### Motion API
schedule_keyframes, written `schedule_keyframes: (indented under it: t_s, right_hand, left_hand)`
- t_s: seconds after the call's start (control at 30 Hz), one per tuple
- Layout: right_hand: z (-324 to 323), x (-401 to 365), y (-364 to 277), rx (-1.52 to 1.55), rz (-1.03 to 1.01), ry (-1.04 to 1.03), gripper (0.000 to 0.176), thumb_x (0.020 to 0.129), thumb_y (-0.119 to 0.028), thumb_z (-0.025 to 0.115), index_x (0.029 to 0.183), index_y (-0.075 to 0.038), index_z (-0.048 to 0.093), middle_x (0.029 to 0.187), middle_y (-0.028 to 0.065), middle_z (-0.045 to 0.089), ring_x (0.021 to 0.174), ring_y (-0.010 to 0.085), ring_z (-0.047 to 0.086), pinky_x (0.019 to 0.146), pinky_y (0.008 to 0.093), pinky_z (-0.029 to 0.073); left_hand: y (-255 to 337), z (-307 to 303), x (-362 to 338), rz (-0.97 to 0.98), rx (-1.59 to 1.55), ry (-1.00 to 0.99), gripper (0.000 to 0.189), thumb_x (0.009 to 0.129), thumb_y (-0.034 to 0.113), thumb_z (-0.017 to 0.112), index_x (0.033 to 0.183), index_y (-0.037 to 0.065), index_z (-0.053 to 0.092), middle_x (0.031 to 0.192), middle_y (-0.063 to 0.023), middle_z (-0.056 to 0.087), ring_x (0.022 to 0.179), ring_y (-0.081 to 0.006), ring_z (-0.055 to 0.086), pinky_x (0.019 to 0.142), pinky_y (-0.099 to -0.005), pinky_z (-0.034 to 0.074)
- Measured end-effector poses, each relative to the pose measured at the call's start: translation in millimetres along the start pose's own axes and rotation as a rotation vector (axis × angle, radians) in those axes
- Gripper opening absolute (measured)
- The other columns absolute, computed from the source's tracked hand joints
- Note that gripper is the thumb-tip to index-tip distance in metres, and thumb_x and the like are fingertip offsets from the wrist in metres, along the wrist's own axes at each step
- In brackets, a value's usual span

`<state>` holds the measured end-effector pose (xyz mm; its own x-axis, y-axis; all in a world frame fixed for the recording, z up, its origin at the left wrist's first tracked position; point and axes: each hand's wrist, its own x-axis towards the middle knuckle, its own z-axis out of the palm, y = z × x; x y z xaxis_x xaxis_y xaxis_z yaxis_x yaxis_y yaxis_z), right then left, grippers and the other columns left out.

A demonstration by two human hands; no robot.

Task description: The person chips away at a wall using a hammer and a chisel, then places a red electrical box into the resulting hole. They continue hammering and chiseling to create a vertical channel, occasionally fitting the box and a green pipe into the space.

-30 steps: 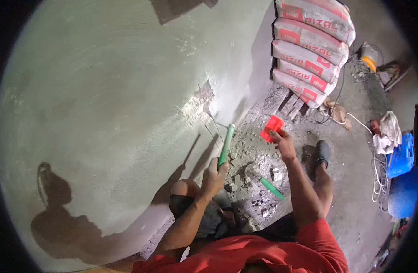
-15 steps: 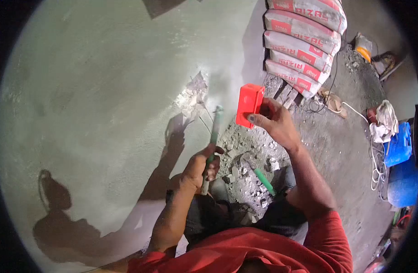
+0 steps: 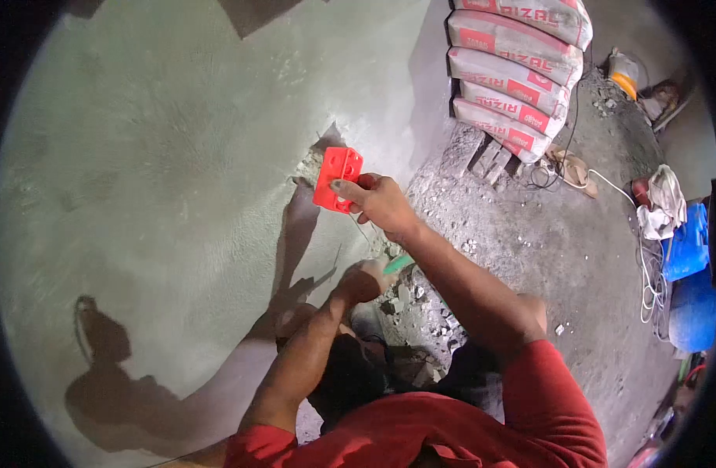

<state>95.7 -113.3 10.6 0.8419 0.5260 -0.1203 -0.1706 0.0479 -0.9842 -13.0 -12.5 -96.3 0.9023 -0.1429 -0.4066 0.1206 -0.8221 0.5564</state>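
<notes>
While the left hand [image 3: 364,281] hangs low near the wall [image 3: 179,171], its fingers apparently closed round a green handle [image 3: 398,264], the right hand [image 3: 383,204] holds a red box [image 3: 327,179] up before the hole [image 3: 331,138]. The right fingers pinch the box by its right side, thumb across its face; whether it touches the wall cannot be told. The step in hand looks like offering the box to the hole, and the next move would seem to call for squaring it with the broken edges while the handle is kept out of the way.

The box shows round openings; its inside is mostly out of sight. At far right, sacks [image 3: 514,74] lie stacked, seemingly closed, their contents hidden. At right stand a blue jug [image 3: 684,246] and, nearer, a blue drum [image 3: 692,321]; what they hold cannot be seen.
</notes>
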Motion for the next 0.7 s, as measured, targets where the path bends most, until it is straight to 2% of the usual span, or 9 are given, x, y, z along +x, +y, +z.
schedule_keyframes:
  t_s: [0.03,0.13,0.17,0.2,0.3,0.47,0.7]
  right_hand:
    - [6,8,9,0.077,0.036,-0.002,0.054,0.088,-0.041,0.075,0.112,0.007,0.066,0.085,0.0056,0.066,0.071,0.0105,0.06,0.059,0.0262,0.05]
    - [22,29,27,0.218,0.03,0.048,0.055,0.088,-0.043,0.075,0.108,0.008,0.065,0.084,0.0058,0.066,0.07,0.0113,0.06,0.058,0.0255,0.051]
    - [25,34,30,0.214,0.036,0.041,0.055,0.088,-0.043,0.075,0.108,0.008,0.065,0.084,0.0058,0.066,0.07,0.0113,0.06,0.058,0.0255,0.051]
    - [27,38,31,0.235,0.047,0.058,0.055,0.088,-0.043,0.074,0.107,0.008,0.065,0.084,0.0061,0.066,0.07,0.0114,0.061,0.059,0.0256,0.051]
    - [31,51,32,0.279,0.054,0.058,0.053,0.088,-0.042,0.075,0.105,0.007,0.065,0.084,0.007,0.067,0.07,0.0119,0.061,0.06,0.026,0.052]
    - [45,73,33,0.332,0.029,-0.007,0.049,0.087,-0.038,0.077,0.103,0.007,0.064,0.083,0.0082,0.067,0.065,0.0127,0.062,0.059,0.0264,0.053]
    - [55,72,24,0.297,0.096,0.099,0.044,0.088,-0.037,0.076,0.096,0.004,0.064,0.078,0.0095,0.066,0.057,0.0142,0.061,0.053,0.0275,0.054]
  left_hand:
    - [-1,5,1,0.214,-0.096,0.055,0.039,0.09,0.033,0.06,0.117,0.005,0.063,0.107,-0.0277,0.067,0.103,-0.0449,0.064,0.087,-0.0513,0.05]
    - [-2,-2,-3,0.189,0.014,0.058,0.041,0.089,0.034,0.062,0.119,0.006,0.062,0.107,-0.024,0.068,0.102,-0.0436,0.065,0.088,-0.0496,0.051]
    - [-14,2,6,0.085,0.103,-0.003,0.041,0.089,0.033,0.06,0.12,0.005,0.06,0.105,-0.0231,0.069,0.101,-0.0417,0.066,0.089,-0.0495,0.051]
    - [-18,0,4,0.082,0.099,-0.002,0.041,0.089,0.033,0.06,0.12,0.005,0.06,0.105,-0.0231,0.069,0.101,-0.0417,0.066,0.089,-0.0495,0.051]
    - [-18,-13,-3,-0.039,0.296,-0.09,0.036,0.09,0.033,0.058,0.108,0.001,0.063,0.099,-0.0251,0.07,0.098,-0.041,0.068,0.088,-0.0506,0.052]
    - [-35,0,3,0.025,0.178,-0.045,0.035,0.088,0.031,0.059,0.106,0.001,0.065,0.097,-0.0243,0.07,0.096,-0.0419,0.068,0.088,-0.0508,0.052]
    - [-25,-16,-6,0.036,0.1,0.008,0.035,0.085,0.028,0.061,0.106,0.0,0.064,0.094,-0.0245,0.07,0.095,-0.0415,0.069,0.087,-0.0503,0.052]
